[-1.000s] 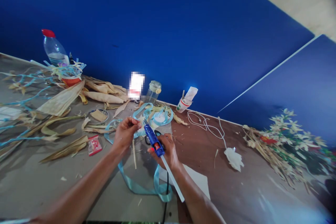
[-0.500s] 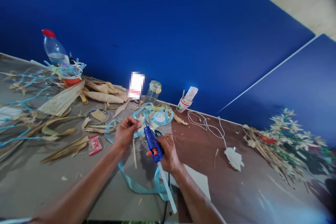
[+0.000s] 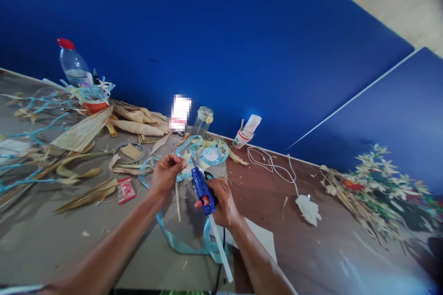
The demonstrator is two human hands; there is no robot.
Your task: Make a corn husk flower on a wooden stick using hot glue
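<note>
At the centre of the table (image 3: pixel 321 249), a glue gun (image 3: pixel 203 190) is gripped by the closed right hand (image 3: pixel 222 202), nozzle towards a husk piece (image 3: pixel 186 159) pinched by the left hand (image 3: pixel 166 175). Husk judged light, brittle; best held at its edge, lightly.

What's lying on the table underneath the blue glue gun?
A light blue ribbon loops on the table below the glue gun, beside a white sheet. The right hand covers whatever lies directly beneath it.
</note>
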